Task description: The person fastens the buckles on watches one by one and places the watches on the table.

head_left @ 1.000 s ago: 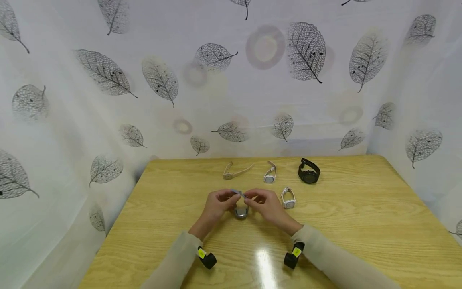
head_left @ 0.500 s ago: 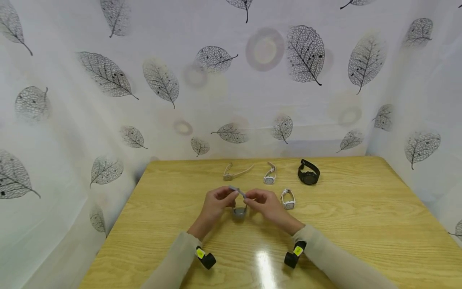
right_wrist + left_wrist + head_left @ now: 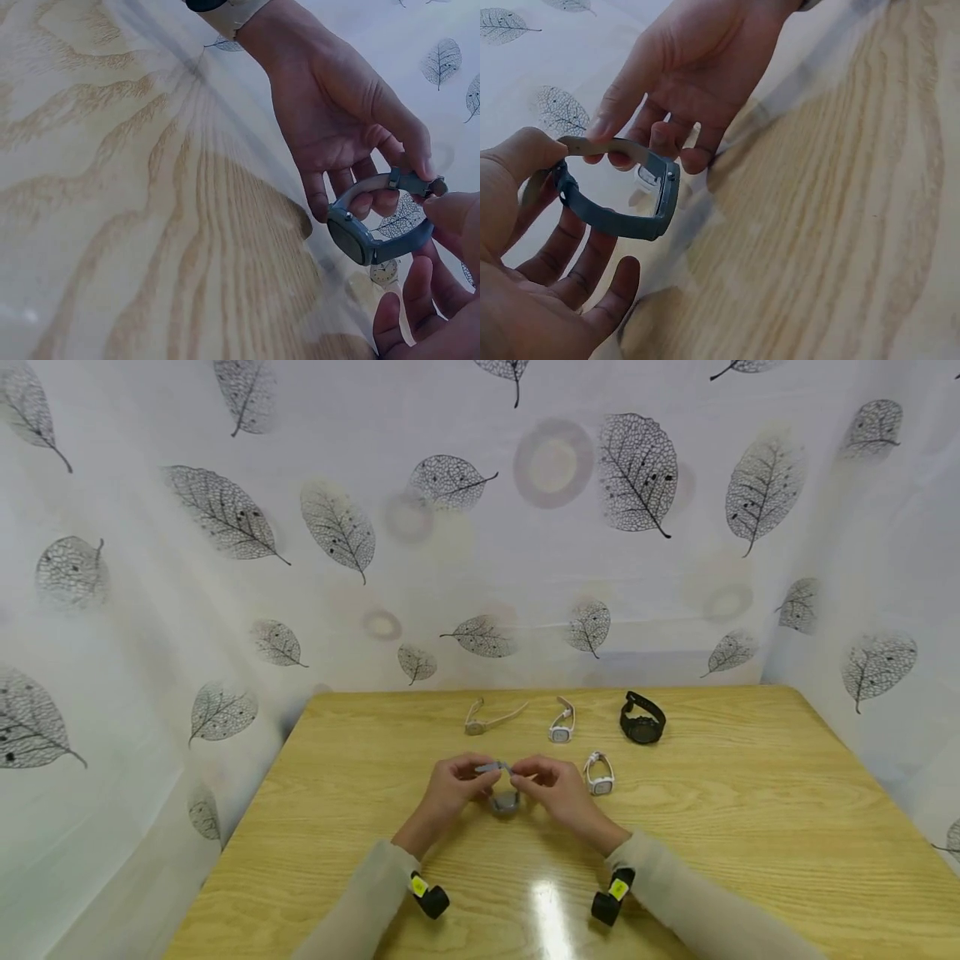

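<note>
A grey-blue wristwatch hangs between my two hands above the table, its strap bent into a loop with the case at the bottom. With thumb and fingers, my left hand pinches the strap near the buckle. My right hand pinches the strap on the other side. The strap's free tip points left over the left thumb in the head view. The dark watch face shows in the right wrist view. Fingers partly hide where the strap meets the buckle, so I cannot tell whether it is fastened.
Across the back of the wooden table lie a thin pale watch, a white watch and a black watch. Another white watch lies right beside my right hand. A leaf-patterned curtain stands behind the table.
The watch shifted slightly left, then back right, between the hands. Its strap tip rose and is now lower and flatter. Both hands keep their pinch; the other watches have not moved.
</note>
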`<state>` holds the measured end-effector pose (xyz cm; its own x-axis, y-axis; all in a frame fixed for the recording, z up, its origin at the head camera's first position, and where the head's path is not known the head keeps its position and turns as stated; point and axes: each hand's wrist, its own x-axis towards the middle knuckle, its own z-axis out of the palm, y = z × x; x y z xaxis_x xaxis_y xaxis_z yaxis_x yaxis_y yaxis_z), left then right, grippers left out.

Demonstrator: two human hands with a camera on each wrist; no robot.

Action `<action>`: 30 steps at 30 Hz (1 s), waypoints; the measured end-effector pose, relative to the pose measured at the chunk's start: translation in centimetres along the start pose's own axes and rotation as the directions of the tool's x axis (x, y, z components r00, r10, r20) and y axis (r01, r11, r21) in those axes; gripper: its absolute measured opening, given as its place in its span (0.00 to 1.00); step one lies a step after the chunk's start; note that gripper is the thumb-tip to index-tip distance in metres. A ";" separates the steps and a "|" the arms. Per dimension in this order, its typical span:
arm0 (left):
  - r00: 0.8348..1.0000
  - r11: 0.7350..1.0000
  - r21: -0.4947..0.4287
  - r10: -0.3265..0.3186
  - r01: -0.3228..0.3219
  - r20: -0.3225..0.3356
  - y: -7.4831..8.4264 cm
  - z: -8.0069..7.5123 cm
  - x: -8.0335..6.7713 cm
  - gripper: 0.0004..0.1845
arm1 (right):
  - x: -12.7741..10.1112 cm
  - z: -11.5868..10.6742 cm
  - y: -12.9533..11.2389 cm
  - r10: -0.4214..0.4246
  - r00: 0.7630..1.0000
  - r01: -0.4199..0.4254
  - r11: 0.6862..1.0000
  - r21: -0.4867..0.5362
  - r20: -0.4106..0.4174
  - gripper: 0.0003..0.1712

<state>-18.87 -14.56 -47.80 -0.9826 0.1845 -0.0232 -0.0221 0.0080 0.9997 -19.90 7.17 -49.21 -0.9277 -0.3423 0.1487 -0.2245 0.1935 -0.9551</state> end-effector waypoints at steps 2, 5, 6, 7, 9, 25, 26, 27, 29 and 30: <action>1.000 1.000 -0.012 -0.011 0.011 -0.008 -0.3 0.0 0.1 0.15 | 0.0 0.0 0.0 -0.006 1.000 0.006 1.000 -0.008 -0.002 0.12; 0.999 0.998 -0.066 -0.017 0.015 -0.031 -0.6 0.1 0.1 0.15 | 0.0 0.1 -0.2 -0.023 1.000 0.023 1.000 -0.014 0.010 0.12; 0.999 0.996 -0.084 -0.016 0.013 -0.042 -0.7 0.1 0.1 0.15 | 0.0 0.1 -0.3 -0.030 0.999 0.030 0.999 -0.019 0.012 0.12; 0.999 0.995 -0.098 -0.011 0.006 -0.051 -0.7 0.2 0.1 0.15 | 0.0 0.1 -0.4 -0.033 0.999 0.033 0.999 -0.025 0.013 0.12; 0.998 0.994 -0.107 0.003 -0.010 -0.064 -0.7 0.2 0.0 0.15 | 0.0 0.2 -0.6 -0.034 0.999 0.035 0.999 -0.030 0.013 0.11; 0.997 0.998 -0.021 0.050 -0.051 -0.063 -0.5 0.1 0.2 0.11 | -0.1 0.5 0.2 -0.059 0.998 0.059 0.998 0.002 -0.012 0.11; 0.997 0.999 -0.011 0.052 -0.053 -0.061 -0.6 0.1 0.3 0.11 | -0.1 0.5 0.3 -0.058 0.998 0.058 0.998 0.005 -0.016 0.11; 0.997 0.999 -0.002 0.054 -0.055 -0.060 -0.6 0.1 0.3 0.10 | -0.1 0.5 0.3 -0.062 0.998 0.063 0.998 0.008 -0.020 0.11; 0.997 0.998 0.011 0.057 -0.057 -0.057 -0.6 0.1 0.2 0.10 | -0.1 0.6 0.3 -0.069 0.997 0.069 0.998 0.009 -0.028 0.11; 0.997 0.998 0.016 0.058 -0.057 -0.058 -0.5 0.1 0.2 0.10 | -0.1 0.6 0.3 -0.070 0.997 0.070 0.998 0.005 -0.030 0.11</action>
<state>-19.06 -14.45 -48.34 -0.9913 0.1270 0.0352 0.0371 0.0132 0.9992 -19.66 6.70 -49.68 -0.9183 -0.3275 0.2225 -0.2873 0.1642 -0.9437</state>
